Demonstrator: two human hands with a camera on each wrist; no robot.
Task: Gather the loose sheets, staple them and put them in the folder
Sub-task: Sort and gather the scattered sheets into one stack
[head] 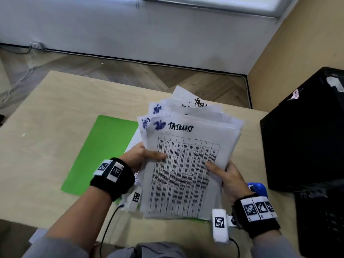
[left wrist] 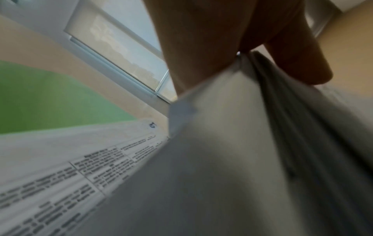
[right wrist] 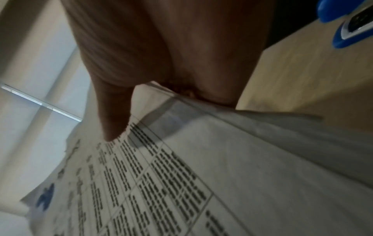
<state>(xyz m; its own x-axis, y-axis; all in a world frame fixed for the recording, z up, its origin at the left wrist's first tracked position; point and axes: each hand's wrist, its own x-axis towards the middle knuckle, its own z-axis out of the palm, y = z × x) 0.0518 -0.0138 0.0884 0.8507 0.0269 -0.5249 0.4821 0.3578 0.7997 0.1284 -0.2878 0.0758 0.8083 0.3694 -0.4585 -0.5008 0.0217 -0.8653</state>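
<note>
A thick, uneven stack of printed sheets [head: 186,164] headed "TASKLIST" stands tilted above the wooden table [head: 55,108], its top edges fanned out. My left hand [head: 143,157] grips its left edge, thumb on the top page. My right hand [head: 225,174] grips the right edge, thumb pressed on the printed grid. The left wrist view shows the stack [left wrist: 232,143] edge-on under my fingers [left wrist: 292,55], with one more printed sheet [left wrist: 60,175] lying flat below. A green folder [head: 104,151] lies to the left, partly under the sheets. A blue stapler [head: 257,189] sits behind my right wrist.
A large black box [head: 307,136] stands at the table's right edge, close to my right hand. The far and left parts of the table show bare wood. A wall and wood floor lie beyond the far edge.
</note>
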